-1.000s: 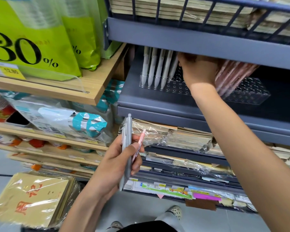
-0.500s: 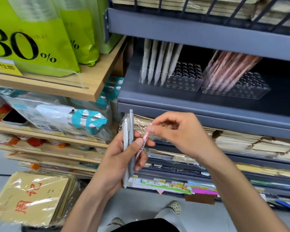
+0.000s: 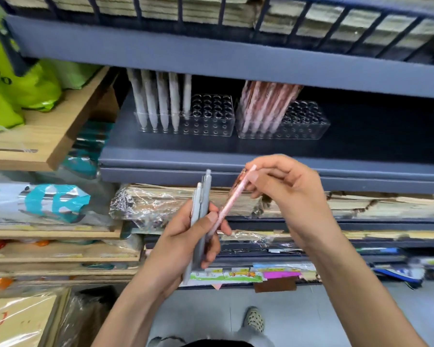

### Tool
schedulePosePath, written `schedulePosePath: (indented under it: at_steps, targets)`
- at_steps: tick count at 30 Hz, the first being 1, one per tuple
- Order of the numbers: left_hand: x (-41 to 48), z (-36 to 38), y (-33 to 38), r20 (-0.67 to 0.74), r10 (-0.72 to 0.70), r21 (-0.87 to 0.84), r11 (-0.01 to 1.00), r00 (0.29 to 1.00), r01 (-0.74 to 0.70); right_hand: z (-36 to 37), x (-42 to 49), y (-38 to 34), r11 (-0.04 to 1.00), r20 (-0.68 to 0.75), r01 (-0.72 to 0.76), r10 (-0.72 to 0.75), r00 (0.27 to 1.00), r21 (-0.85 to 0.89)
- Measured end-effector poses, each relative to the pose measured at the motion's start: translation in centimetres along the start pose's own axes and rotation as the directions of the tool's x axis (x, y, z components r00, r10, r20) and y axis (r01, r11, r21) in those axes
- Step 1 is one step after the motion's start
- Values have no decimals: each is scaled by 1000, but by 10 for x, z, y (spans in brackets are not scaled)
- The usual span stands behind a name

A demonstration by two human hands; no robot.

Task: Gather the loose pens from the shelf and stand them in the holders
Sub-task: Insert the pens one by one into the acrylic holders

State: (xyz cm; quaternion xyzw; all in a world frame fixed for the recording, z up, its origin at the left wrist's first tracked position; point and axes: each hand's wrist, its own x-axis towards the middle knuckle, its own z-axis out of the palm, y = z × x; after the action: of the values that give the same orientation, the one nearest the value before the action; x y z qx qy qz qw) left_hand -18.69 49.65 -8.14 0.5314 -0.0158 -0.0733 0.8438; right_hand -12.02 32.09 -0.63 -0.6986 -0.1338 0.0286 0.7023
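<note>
Head view: right hand (image 3: pixel 286 194) pinches pink pen (image 3: pixel 232 199), tip hidden by left hand (image 3: pixel 178 246) gripping grey pens (image 3: pixel 202 196).

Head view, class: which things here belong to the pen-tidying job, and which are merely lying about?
Belongs to the job: grey pens, gripped by the left hand; pink pen, pinched by the right hand; left holder; right holder.

Just lying about: green bags; wrapped paper stacks; wooden shelf.
</note>
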Motion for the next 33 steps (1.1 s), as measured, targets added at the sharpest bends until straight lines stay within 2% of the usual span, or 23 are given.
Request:
schedulePosePath:
  at_steps: [3, 5, 9, 12, 15, 17, 19, 22, 25, 30, 33]
  targets:
    - [12, 21, -10, 1, -16, -13, 1000, 1000, 16, -25, 7, -2, 998, -65, 47, -43, 997, 51]
    - [18, 33, -15, -14, -9, -28, 1000, 1000, 9, -40, 11, -3, 997, -78, 15, -9, 997, 82]
    - [32, 55, -25, -65, 50, -20, 998, 997, -52, -56, 14, 2, 995, 17, -84, 85, 996, -47]
    - [43, 68, -30, -91, 94, 22, 995, 991, -93, -67, 15, 6, 986, 88, -101, 114, 990, -135]
    - [49, 79, -33, -90, 133, 60, 990, 987, -128, -81, 23, 4, 988, 111, -77, 93, 989, -136]
    - [52, 85, -35, -125, 142, 49, 989, 982, -137, -93, 34, 0, 997, 50, -37, 41, 998, -61]
    - [53, 90, -37, -177, 123, 25, 992, 977, -120, -105, 49, -6, 1000, -89, 29, -28, 996, 9]
    - [53, 96, -39, -210, 89, -40, 994, 974, -99, -119, 72, -12, 982, -273, 188, -173, 946, 29]
    - [52, 102, -40, -230, 49, -119, 990, 972, -78, -124, 95, -8, 954, -356, 299, -282, 891, -7]
    - [47, 106, -42, -239, 67, -78, 993, 969, -87, -118, 127, -2, 963, -389, 194, -253, 886, -186]
    - [44, 106, -41, -257, 100, -63, 991, 961, -119, -112, 139, 3, 918, -332, 158, -287, 899, -364]
